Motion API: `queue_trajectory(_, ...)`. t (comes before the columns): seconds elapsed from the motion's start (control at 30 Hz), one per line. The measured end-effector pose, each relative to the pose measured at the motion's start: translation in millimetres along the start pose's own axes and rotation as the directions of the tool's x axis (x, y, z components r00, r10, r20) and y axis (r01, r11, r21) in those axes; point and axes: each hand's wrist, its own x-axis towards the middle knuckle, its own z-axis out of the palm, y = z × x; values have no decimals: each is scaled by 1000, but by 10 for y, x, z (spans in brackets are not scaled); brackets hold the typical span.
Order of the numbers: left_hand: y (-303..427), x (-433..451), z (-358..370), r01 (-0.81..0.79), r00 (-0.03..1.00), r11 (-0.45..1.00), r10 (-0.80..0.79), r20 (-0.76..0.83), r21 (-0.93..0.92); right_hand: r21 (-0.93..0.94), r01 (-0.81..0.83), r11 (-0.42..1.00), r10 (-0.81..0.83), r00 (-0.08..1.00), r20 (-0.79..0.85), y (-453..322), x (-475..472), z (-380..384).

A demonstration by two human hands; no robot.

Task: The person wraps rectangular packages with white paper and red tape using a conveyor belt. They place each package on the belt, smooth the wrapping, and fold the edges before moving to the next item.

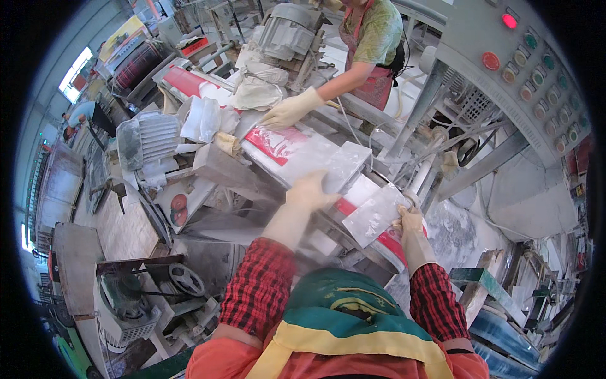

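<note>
A red conveyor belt (391,242) runs diagonally before me, dusted with white powder. A flat grey slab (373,215) lies across its near end. My right hand (411,221), in a pale glove, pinches that slab's right edge. My left hand (310,192), gloved too and blurred by motion, is spread with thumb and fingers apart. It is by the near side of a second grey slab (348,163) farther up the belt; whether it touches that slab cannot be told. White powder or liquid streaks the belt's upper red part (274,142).
Across the belt stands a co-worker (374,52), whose gloved hand (296,109) rests at the belt's upper part. Dusty electric motors (289,31) (149,139) flank the belt. A control panel (516,80) with a lit red lamp overhangs the right. A handwheel (186,279) is at lower left.
</note>
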Motion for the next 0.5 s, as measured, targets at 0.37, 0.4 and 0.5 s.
queue_trajectory(0.37,-645,324,207,-75,984,980,43,-173,-182,-11,-27,1000,27,1000,6,-50,-75,60)
queue_trajectory(0.4,-583,303,175,-30,987,981,-1,-160,-191,2,-22,1000,22,1000,-4,-35,-87,58)
queue_trajectory(0.5,-426,255,73,30,988,978,-61,-144,-208,-11,-2,1000,1,999,-42,16,32,-8)
